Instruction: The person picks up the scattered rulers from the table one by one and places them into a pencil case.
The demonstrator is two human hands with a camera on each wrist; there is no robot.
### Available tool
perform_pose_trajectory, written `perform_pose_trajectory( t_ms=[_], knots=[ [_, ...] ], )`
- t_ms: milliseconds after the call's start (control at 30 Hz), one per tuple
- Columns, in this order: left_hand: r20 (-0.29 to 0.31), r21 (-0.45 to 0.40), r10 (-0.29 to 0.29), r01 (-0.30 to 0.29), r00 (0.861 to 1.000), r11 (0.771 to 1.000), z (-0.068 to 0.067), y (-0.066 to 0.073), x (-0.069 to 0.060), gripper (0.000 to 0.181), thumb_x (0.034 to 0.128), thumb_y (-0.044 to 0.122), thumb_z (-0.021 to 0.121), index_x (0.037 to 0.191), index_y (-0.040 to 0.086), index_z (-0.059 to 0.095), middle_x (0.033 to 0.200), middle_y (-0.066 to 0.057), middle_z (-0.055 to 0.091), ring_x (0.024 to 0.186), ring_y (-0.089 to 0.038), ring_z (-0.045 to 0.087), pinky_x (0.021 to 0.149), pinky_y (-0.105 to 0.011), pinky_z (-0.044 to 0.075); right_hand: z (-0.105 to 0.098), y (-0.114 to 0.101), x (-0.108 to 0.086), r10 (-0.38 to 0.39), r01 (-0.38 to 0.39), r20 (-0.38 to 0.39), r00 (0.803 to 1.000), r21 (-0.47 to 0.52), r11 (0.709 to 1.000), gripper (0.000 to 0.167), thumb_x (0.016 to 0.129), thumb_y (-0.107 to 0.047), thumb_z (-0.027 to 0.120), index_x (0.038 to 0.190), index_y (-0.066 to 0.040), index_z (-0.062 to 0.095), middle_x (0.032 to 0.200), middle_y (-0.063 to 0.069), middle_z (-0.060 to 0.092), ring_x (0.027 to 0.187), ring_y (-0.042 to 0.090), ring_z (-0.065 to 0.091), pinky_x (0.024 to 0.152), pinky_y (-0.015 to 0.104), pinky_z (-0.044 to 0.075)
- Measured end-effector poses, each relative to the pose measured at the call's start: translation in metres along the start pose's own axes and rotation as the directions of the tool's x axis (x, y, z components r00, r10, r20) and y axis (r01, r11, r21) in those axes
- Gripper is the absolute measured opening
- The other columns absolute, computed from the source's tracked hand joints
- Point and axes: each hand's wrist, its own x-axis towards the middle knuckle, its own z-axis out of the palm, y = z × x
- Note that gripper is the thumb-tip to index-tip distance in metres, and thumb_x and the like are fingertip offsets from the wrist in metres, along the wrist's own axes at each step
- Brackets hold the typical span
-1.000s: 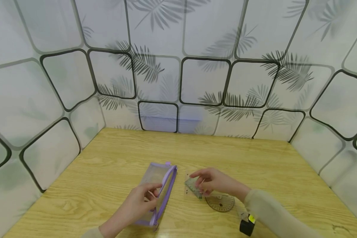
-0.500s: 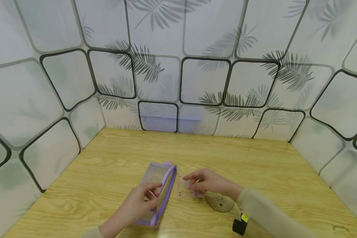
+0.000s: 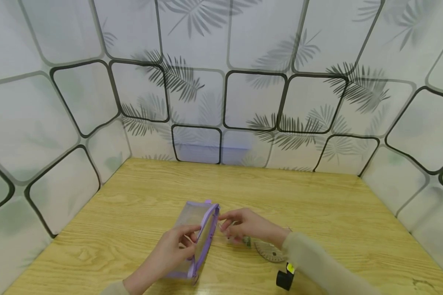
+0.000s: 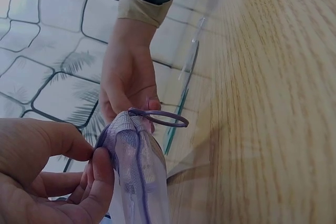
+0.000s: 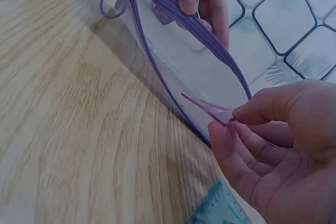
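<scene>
While left hand (image 3: 175, 248) is pinching pouch (image 3: 204, 248), right hand (image 3: 245, 224) is gripping pink piece (image 5: 214, 110)

The pouch is resting unzipped on the table (image 3: 299, 196); the piece is pointing at its mouth. A protractor (image 3: 269, 252) is lying nearby.

No readable words, brands or numbers. Protractor (image 3: 268, 252) has scale ticks along its curve, any figures too small. Teal ruler (image 5: 219, 205) shows edge ticks, possibly numbered; too dim to tell.
</scene>
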Motion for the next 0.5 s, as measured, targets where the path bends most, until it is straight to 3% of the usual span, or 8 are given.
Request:
perform_pose_trajectory(
  t_ms=[267,500],
  knots=[
    [-0.009,-0.013,-0.004,0.003,1.0,1.0,0.001,0.0,0.001,0.046,0.0834,-0.002,0.062,0.129,-0.011,0.057,0.094,-0.008,0.06,0.073,-0.002,0.059,0.059,-0.017,0.055,0.008,0.0,0.009,0.013,-0.013,-0.003,1.0,0.095,0.995,0.054,0.091,-0.007,0.061,0.143,-0.001,0.049,0.119,0.018,0.064,0.076,0.014,0.065,0.069,0.027,0.059],
    [-0.008,-0.022,-0.008,0.008,1.0,1.0,0.0,0.0,0.001,0.047,0.0832,-0.002,0.061,0.129,-0.012,0.057,0.094,-0.008,0.059,0.073,-0.002,0.06,0.06,-0.017,0.055,0.02,-0.002,0.019,0.031,-0.021,-0.065,0.997,0.157,0.987,0.055,0.09,-0.004,0.062,0.143,0.004,0.047,0.12,0.021,0.063,0.089,0.018,0.069,0.076,0.03,0.062]
  ],
)
